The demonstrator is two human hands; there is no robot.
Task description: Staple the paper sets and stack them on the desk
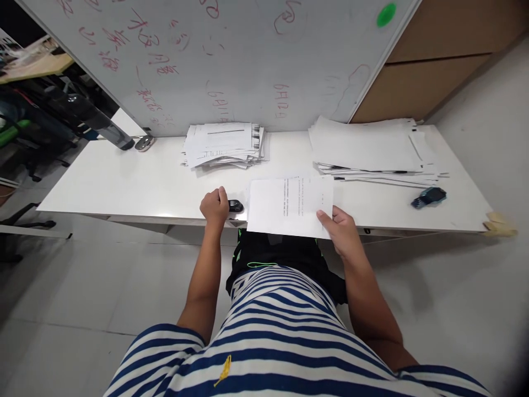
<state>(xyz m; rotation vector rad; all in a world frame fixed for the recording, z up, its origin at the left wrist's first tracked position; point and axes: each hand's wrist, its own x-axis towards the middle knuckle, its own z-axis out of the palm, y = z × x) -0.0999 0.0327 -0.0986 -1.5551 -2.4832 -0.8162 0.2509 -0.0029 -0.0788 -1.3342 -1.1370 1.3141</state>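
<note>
My left hand (215, 207) is closed in a fist over a black stapler (236, 205) near the table's front edge. Only the stapler's rounded front end shows; the hand hides the rest. My right hand (342, 231) grips printed paper (285, 207) by its right edge, thumb on top and fingers beneath. The paper is held flat over the front edge, with its left edge close to the stapler's nose. Whether it is one sheet or more, I cannot tell.
On the white table (111, 182) lie a stack of printed papers (225, 143) and a wider paper pile (367, 146). A blue-black device (428, 197) sits at right. A dark bottle (93, 118) and a small oval case (144, 143) stand left, before a whiteboard (248, 60).
</note>
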